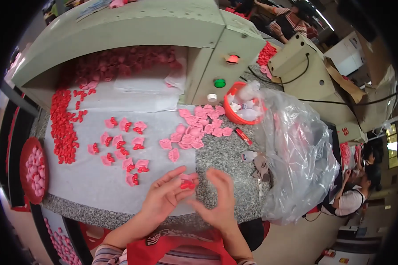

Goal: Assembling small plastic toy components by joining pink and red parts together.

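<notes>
My left hand (160, 198) holds a small pink moulded piece with a red bow-shaped part (188, 184) between thumb and fingers, above the front of the white sheet (88, 190). Beside it on the right, my right hand (220, 198) has its thumb and fingers spread, slightly blurred, with nothing seen in it. Pink pieces joined to red bows, such as this one (138, 142), lie in loose rows on the sheet. Behind my hands is a heap of plain pink pieces (193, 132). A long pile of red bow-shaped parts (63, 130) covers the sheet's left side.
A pale green machine (163, 28) with more pink pieces in its opening stands at the back. An orange basket (237, 117) holds small bottles, near a red tube (243, 137). Clear plastic bag (292, 163) lies right; red bowl (27, 194) left. Other people sit beyond.
</notes>
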Demonstrator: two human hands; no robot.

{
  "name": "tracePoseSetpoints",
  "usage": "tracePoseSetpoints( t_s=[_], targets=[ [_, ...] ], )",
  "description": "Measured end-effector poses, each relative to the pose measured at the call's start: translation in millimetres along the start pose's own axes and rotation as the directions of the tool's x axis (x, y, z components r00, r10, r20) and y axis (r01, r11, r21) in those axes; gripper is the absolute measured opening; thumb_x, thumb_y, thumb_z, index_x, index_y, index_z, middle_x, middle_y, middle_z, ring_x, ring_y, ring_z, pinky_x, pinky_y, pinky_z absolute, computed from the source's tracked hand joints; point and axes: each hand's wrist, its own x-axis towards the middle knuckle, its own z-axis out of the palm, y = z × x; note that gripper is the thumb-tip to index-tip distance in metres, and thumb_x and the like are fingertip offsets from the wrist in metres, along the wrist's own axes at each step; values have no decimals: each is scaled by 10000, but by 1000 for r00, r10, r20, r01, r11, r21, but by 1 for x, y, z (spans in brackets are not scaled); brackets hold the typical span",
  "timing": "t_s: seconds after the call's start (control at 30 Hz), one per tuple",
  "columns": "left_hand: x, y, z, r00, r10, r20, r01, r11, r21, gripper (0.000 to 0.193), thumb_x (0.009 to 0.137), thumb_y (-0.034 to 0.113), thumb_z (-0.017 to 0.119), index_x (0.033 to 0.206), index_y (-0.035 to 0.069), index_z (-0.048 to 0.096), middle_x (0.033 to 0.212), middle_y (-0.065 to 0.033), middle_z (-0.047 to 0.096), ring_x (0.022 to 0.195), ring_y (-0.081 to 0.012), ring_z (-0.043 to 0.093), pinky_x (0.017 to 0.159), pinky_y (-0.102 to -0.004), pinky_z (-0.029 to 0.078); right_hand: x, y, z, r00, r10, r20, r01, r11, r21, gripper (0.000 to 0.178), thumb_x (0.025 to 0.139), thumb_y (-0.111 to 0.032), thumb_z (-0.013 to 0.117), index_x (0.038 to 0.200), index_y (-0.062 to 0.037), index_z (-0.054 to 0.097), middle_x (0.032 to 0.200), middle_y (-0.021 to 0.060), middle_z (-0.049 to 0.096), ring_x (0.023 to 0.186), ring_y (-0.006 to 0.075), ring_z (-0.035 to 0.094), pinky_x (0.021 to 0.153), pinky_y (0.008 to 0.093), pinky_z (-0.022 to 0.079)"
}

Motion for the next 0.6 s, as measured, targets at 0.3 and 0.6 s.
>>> tracePoseSetpoints(
  t_s=[0.3,0.6],
  targets=[
    [-4,8,6,975,12,223,10,995,-100,490,861,173,535,1295,51,343,1220,-181,475,1131,-324,472,950,-420,413,10,127,-15,764,455,-459,-526,850,-33,299,656,-105,747,880,11,587,874,65,595,776,151,540,726,274,429],
    [-18,23,0,982,48,185,-21,989,-146,462,872,215,527,1277,51,376,1186,-146,505,1119,-303,484,975,-423,383,0,-16,-8,933,358,-39,-242,705,667,320,750,-191,586,954,31,483,801,105,545,683,152,530,635,258,438]
  ],
)
